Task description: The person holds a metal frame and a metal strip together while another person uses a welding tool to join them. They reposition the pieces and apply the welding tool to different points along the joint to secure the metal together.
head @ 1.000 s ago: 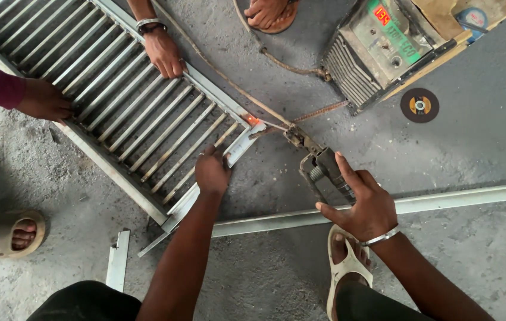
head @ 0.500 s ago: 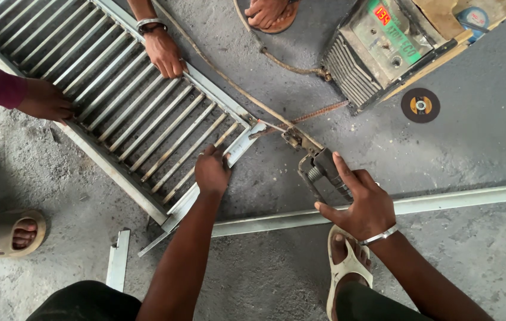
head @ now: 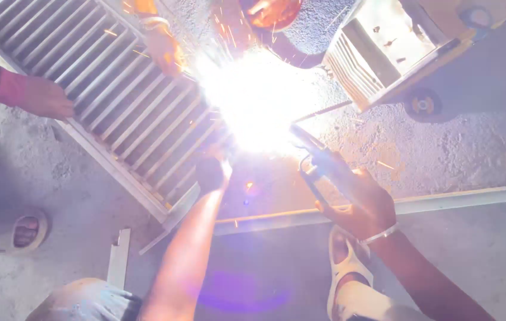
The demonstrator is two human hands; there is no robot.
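A dark metal welding electrode holder [head: 318, 163] is gripped in the right hand [head: 357, 202], the fingers wrapped around its handle, and its tip is lost in a blinding white arc flare [head: 259, 101] lying toward 11 o'clock from that hand. The left hand [head: 212, 172] is pressed down at the near corner of a grey metal grille of parallel slats [head: 104, 101], right at the lower edge of the flare; whether its fingers are curled or flat cannot be told through the glare. The grille is laid on the rough concrete floor [head: 473, 148] and stretches away toward 10 o'clock. Its left rail is touched by another person's hand in a red sleeve [head: 44, 98], and its far rail by a second co-worker's hand [head: 166, 50]. A boxy grey welding machine [head: 384, 47] is seen at 1 o'clock, and a long pale metal bar [head: 455, 199] runs across the floor beneath the right hand.
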